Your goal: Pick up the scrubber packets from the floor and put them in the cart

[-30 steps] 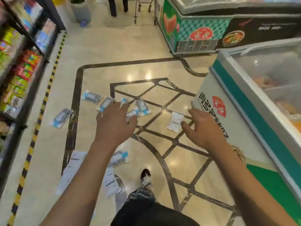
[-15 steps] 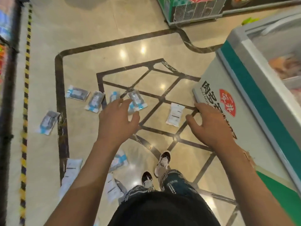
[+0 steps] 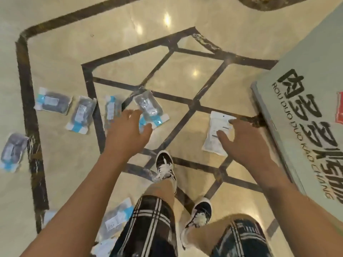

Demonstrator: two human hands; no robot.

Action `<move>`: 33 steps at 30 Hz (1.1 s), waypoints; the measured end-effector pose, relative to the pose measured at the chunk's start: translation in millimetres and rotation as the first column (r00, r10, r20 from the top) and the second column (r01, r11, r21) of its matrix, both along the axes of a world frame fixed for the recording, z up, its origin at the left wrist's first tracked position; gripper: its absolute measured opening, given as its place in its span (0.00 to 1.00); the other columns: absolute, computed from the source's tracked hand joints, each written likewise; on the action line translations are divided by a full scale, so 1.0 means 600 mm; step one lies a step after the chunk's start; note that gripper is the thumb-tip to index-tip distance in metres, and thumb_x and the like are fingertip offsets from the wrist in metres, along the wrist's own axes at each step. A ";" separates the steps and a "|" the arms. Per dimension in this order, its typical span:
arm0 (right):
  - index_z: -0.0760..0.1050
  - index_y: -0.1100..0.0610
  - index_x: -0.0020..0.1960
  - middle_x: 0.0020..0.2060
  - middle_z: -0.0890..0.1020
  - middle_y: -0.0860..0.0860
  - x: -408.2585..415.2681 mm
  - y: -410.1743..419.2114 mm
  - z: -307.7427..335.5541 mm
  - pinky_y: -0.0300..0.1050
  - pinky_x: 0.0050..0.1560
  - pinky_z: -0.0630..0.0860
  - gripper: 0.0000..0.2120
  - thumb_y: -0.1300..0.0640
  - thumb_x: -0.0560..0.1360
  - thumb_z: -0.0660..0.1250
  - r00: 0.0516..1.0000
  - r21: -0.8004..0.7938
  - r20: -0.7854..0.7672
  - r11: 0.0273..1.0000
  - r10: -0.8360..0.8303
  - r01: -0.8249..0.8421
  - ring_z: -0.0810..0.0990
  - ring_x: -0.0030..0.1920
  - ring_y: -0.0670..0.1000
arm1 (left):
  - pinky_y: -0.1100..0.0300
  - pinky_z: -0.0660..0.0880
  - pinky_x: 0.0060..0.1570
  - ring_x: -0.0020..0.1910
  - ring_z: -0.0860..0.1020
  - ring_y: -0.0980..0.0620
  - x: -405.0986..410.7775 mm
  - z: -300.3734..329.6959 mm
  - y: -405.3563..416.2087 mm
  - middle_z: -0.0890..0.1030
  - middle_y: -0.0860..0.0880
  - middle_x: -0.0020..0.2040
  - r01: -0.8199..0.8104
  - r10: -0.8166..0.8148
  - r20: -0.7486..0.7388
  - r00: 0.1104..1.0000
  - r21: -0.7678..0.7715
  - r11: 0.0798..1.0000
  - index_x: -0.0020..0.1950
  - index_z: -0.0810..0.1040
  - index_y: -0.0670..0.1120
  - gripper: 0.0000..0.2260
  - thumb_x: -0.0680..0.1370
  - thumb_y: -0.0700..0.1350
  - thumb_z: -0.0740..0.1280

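Both hands, L (image 3: 128, 132) and R (image 3: 241, 143), fingers spread and holding nothing, reach over flat plastic blue-and-white scrubber packets (image 3: 81, 115) strewn on the glossy beige marble floor (image 3: 194, 34), beside a pale grey freezer cabinet w/ black lettering (image 3: 306, 101).

floor (image 3: 55, 52): glossy cream tile, dark inlay lines | right: freezer cabinet (image 3: 306, 108)
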State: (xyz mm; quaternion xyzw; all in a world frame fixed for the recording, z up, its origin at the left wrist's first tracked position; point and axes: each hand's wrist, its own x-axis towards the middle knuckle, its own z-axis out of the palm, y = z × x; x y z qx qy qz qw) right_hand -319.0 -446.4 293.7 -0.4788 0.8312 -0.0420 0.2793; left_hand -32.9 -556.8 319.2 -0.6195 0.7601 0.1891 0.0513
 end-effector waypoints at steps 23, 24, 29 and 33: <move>0.60 0.45 0.69 0.67 0.64 0.56 0.006 -0.168 -0.805 0.55 0.37 0.76 0.27 0.61 0.76 0.67 0.940 0.082 -0.317 0.991 0.122 -0.101 0.68 0.59 0.63 | 0.35 0.55 0.78 0.81 0.50 0.31 0.017 -0.839 -0.154 0.58 0.45 0.83 0.332 -0.336 -0.005 0.942 0.152 0.931 0.70 0.74 0.54 0.28 0.76 0.69 0.61; 0.60 0.45 0.69 0.67 0.64 0.56 0.001 -0.169 -0.800 0.54 0.36 0.73 0.26 0.62 0.76 0.66 0.944 0.062 -0.311 0.993 0.111 -0.096 0.69 0.58 0.63 | 0.34 0.60 0.76 0.79 0.57 0.32 0.038 -0.837 -0.148 0.66 0.46 0.79 0.418 -0.416 -0.039 0.909 0.118 0.901 0.68 0.76 0.52 0.30 0.76 0.71 0.60; 0.60 0.48 0.72 0.65 0.70 0.56 -0.015 -0.210 -0.756 0.55 0.42 0.75 0.31 0.61 0.73 0.67 0.995 -0.163 -0.097 0.987 -0.031 0.015 0.76 0.55 0.63 | 0.41 0.67 0.72 0.63 0.76 0.45 0.060 -0.826 -0.149 0.78 0.50 0.58 0.383 -0.393 0.100 0.914 0.105 0.918 0.60 0.73 0.51 0.30 0.69 0.71 0.69; 0.61 0.50 0.67 0.53 0.75 0.50 -0.019 -0.261 -0.704 0.48 0.39 0.75 0.28 0.61 0.72 0.70 0.927 -0.277 0.336 0.923 -0.167 0.266 0.79 0.46 0.54 | 0.45 0.61 0.76 0.73 0.70 0.42 0.039 -0.836 -0.155 0.64 0.43 0.78 0.407 -0.425 0.136 0.895 0.141 0.902 0.81 0.57 0.45 0.48 0.69 0.58 0.78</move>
